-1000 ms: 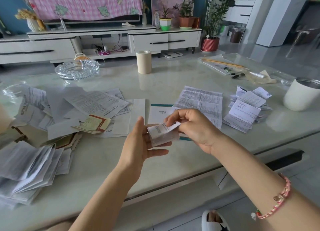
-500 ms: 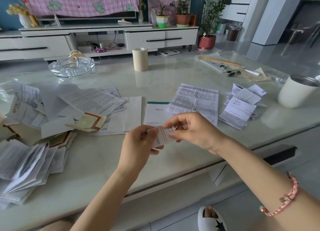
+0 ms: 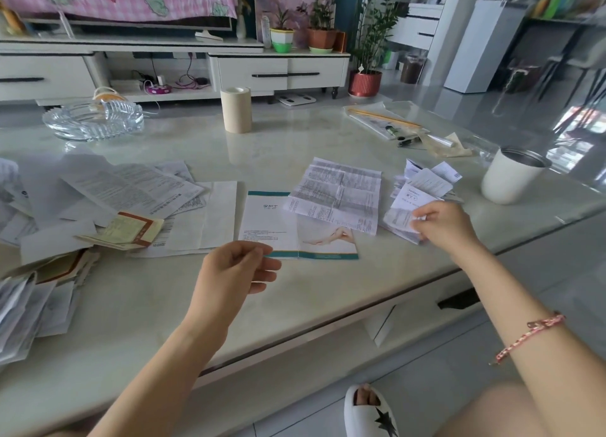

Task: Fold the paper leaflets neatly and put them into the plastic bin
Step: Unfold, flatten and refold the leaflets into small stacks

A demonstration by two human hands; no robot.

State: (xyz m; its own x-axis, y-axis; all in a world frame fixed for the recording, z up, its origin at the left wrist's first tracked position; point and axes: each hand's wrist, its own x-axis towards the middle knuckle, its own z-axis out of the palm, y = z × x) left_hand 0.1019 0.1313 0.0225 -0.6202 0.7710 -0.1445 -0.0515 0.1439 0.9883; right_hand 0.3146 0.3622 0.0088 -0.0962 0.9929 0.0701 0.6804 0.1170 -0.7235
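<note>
Right hand (image 3: 441, 225): reaches to the right part of the surface (image 3: 295, 148), fingers curled, thumb and fingertips pinching a small folded leaflet (image 3: 401, 222) and holding it against the stack of folded leaflets (image 3: 423, 187). A pink braided bracelet (image 3: 528, 336) sits on the right forearm.

Left hand (image 3: 234, 267): held just above the surface near its front edge, fingers loosely curled, holding nothing. It hangs beside the near left corner of a teal-bordered brochure (image 3: 295, 230).

Teal-bordered brochure: lies flat, centre of the surface, white panel on the left, picture panel on the right.

Large printed sheet (image 3: 337, 195): unfolded, creased, overlapping the brochure's upper right corner, between the brochure and the folded stack.

Loose leaflets (image 3: 124, 194): unfolded sheets spread in an overlapping heap on the left part of the surface; a yellow and red leaflet (image 3: 131, 231) lies on top near the heap's front. A further pile of crumpled papers (image 3: 29, 305) sits at the left front edge.

White cup (image 3: 511, 176): open metal rim, upright, at the right edge, close behind and to the right of the folded stack.

Beige roll (image 3: 236, 110): stands upright at the rear centre.

Glass ashtray (image 3: 93, 120): rear left of the surface.

Flat packet with pens (image 3: 387, 123): rear right.

White slipper (image 3: 370, 413): on the floor below the front edge, toes showing.

Beyond the surface: white low cabinet (image 3: 282, 72) with potted plants (image 3: 321, 26).
</note>
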